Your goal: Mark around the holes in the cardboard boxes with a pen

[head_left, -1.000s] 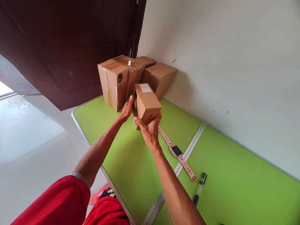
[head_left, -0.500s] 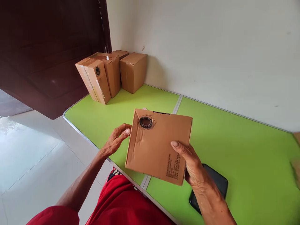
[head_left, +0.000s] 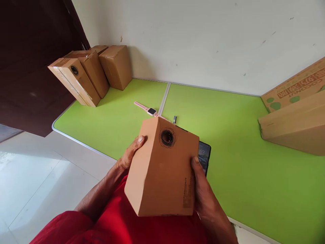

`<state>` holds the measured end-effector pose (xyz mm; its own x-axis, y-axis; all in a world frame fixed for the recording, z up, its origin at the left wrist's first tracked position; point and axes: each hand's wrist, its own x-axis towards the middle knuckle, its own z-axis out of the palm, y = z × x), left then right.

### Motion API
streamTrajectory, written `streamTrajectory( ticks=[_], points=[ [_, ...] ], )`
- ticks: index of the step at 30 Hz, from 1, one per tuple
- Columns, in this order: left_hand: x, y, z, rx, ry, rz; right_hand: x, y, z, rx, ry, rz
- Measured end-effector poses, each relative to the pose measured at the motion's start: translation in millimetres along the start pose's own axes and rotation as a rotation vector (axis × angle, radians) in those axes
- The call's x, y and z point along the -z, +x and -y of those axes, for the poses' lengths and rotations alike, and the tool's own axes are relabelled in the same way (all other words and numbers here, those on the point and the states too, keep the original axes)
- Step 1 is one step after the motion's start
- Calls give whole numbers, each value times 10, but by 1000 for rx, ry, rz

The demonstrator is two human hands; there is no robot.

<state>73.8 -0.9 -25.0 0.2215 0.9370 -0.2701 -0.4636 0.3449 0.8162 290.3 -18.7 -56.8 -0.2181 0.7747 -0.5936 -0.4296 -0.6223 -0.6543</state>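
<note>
I hold a small brown cardboard box with both hands, above the near edge of the green table and close to my body. A black scribbled circle marks its upper face. My left hand grips the box's left side, thumb on the top edge. On the right side my right hand clasps it, thumb lying over the front face. A black phone lies on the table just behind the box, partly hidden by it.
Three brown boxes stand at the table's far left corner by a dark door. A pink wristwatch and a small dark pen-like object lie mid-table. Large printed cartons sit at the right. A white wall runs behind.
I have lifted the small box away from the stack at the far corner and drawn it toward my body. It has been turned in my hands, and my view has swung right.
</note>
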Motion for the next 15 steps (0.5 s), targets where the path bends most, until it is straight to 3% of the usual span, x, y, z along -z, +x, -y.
streamTrajectory(
  ticks=[5,9,15],
  points=[
    [4,28,-43,-118,94,-43,-136,120,-152,131,-18,72],
    [-1,42,-177,-194,196,-42,-266,291,-63,333,-62,-33],
    [-11,-2,-224,-135,191,232,-164,373,222,607,-74,-248]
  ],
)
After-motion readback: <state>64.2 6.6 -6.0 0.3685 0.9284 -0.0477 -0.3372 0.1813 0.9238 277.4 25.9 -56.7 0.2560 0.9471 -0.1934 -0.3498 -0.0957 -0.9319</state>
